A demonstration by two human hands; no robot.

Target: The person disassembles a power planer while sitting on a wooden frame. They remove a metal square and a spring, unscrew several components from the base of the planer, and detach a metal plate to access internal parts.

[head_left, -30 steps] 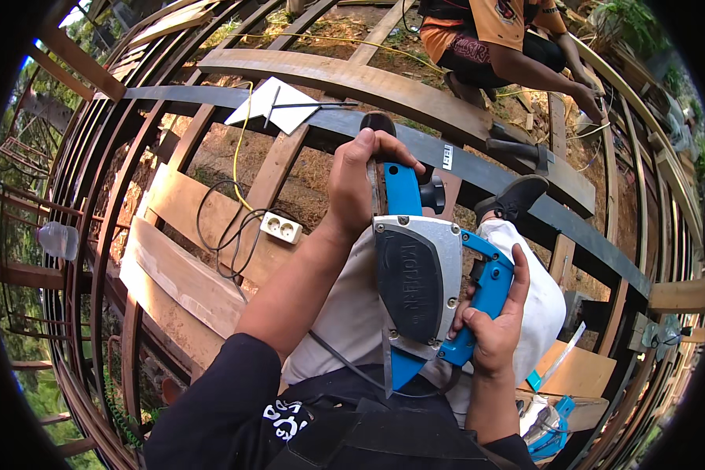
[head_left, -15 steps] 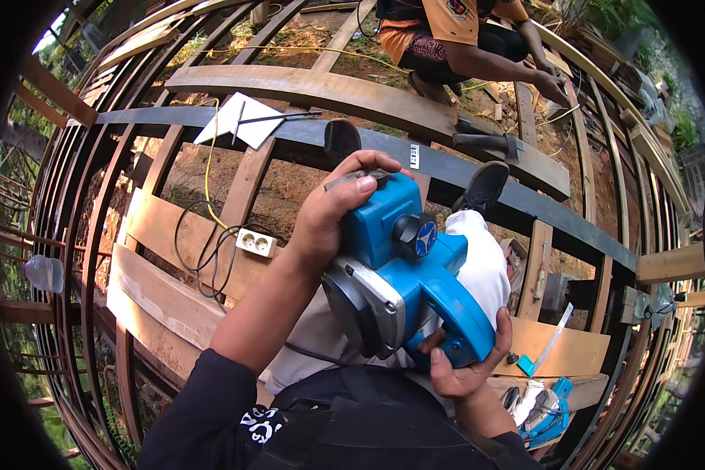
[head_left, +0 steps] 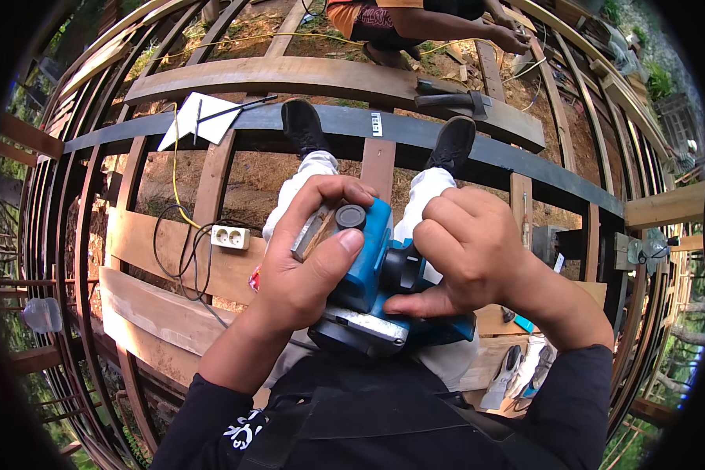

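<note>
In front of my lap is a blue electric planer (head_left: 362,274) with a black round knob (head_left: 402,268) and a silver-edged dark side cover. My left hand (head_left: 294,270) wraps around its left end, thumb near a black cap. Between that thumb and fingers shows a grey-edged piece (head_left: 315,233); whether it belongs to the planer I cannot tell. My right hand (head_left: 470,251) is curled at the knob, its thumb pressed along the body below. Part of the planer's handle is hidden beneath the right hand.
A long dark beam (head_left: 525,162) crosses under my feet over an open wooden frame. On the left lie a white socket strip (head_left: 230,237) with cords and a white sheet (head_left: 211,131) bearing dark rods. An axe (head_left: 453,103) rests on a plank; another person (head_left: 415,23) crouches beyond.
My right hand has moved from the planer's rear handle up to the black knob. The planer has turned in my left hand, and the view has shifted.
</note>
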